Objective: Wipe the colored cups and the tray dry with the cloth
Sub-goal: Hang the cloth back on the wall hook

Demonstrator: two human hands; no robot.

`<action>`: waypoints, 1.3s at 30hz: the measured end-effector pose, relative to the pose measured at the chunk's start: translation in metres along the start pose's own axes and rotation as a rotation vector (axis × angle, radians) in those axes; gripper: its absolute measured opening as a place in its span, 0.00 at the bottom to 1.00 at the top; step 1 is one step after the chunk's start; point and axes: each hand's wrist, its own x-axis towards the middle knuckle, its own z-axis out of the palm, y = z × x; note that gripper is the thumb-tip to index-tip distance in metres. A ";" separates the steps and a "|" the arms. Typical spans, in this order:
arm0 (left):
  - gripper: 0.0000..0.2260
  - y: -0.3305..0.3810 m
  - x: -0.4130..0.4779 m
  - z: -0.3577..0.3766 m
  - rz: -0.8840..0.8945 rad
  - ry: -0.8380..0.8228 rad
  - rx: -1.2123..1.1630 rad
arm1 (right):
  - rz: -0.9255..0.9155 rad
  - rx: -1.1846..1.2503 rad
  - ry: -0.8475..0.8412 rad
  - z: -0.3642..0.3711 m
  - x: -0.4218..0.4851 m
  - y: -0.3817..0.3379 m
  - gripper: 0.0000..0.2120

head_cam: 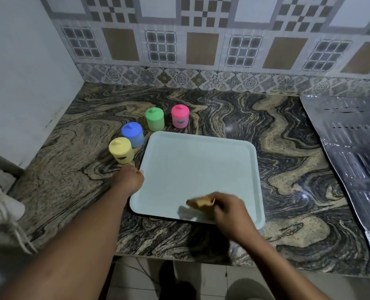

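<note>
Off the tray's left edge stands the yellow cup [121, 150], upright on the marbled tabletop [288, 148]. Just on the near side of it, the left hand [128, 179] sits at the left rim of the tray [201, 165]. Its back is turned up, so I cannot tell whether its fingers hook the rim or only press against it. Either way it looks put there to stop the tray sliding under the wiping.

Beyond the yellow one the blue cup [133, 134] stands almost touching it. The green cup [154, 119] and pink cup [180, 116] stand just past the tray's far left corner. All four form a curved row off the tray, each with a small knob on top, probably set aside so the flat surface is free for wiping.

The tray itself, pale and bare, lies flat with its near edge close to the tabletop's front. Over its near part the brownish cloth [201, 202] is bunched up, smeared with motion. The right hand [231, 210] has its fingers closed round it, rubbing the tray, I would judge. Whether the cups are already dry I cannot say.

Well to the right of the tray a crinkled foil sheet [353, 137] covers the far end of the tabletop
</note>
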 end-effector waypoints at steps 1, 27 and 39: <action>0.17 0.000 -0.001 -0.001 -0.005 -0.012 -0.023 | 0.097 0.206 0.033 -0.007 0.009 -0.006 0.15; 0.11 0.070 -0.027 -0.190 0.408 -0.373 -0.917 | -0.123 0.281 0.085 -0.034 0.141 -0.232 0.01; 0.07 0.076 0.016 -0.266 0.482 -0.187 -0.877 | -0.377 0.129 0.092 -0.027 0.195 -0.297 0.03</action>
